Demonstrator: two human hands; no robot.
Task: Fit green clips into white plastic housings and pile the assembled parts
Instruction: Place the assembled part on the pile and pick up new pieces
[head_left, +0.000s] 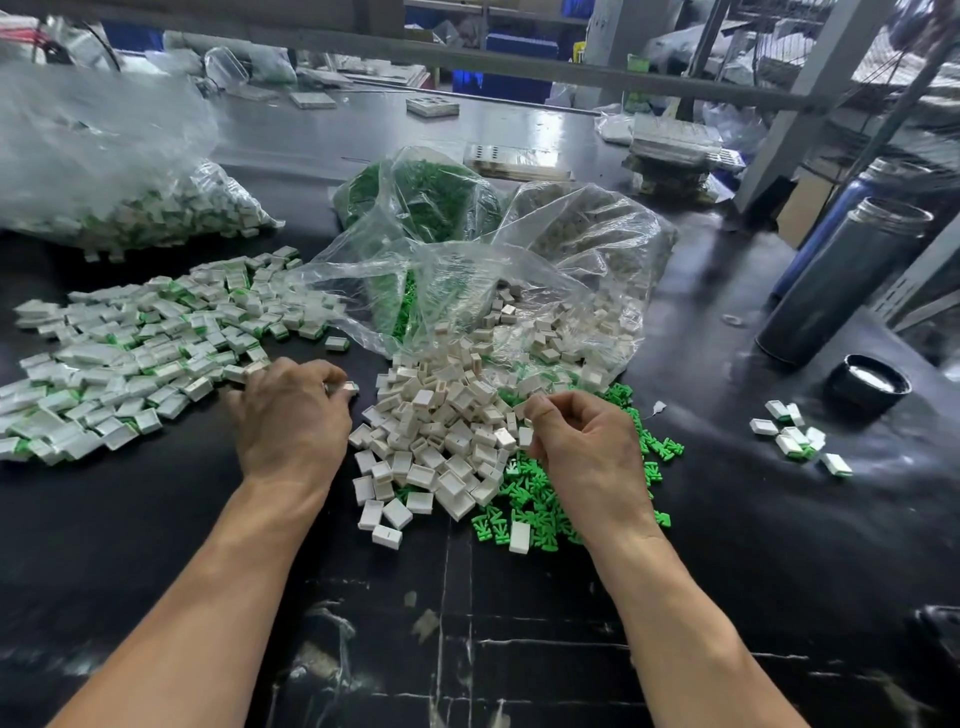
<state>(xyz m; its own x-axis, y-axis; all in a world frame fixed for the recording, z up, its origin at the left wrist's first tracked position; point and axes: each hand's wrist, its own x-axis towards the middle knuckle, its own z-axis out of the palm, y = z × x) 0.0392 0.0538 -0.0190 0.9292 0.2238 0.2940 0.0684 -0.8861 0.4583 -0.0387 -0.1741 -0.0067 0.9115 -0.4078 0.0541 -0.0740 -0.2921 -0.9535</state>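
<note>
The left hand (293, 415) pinches one assembled part (349, 387) at its fingertips, with the pile of assembled parts (130, 353) at its 10 o'clock. The right hand (582, 441) curls round a white housing (525, 435), the heap of white housings (441, 441) at its 9 o'clock and green clips (535, 499) under it on the table (727, 519).

white housings (441, 436) heaped centre; green clips (535, 499) scattered beside; assembled parts (135, 353) piled left
</note>
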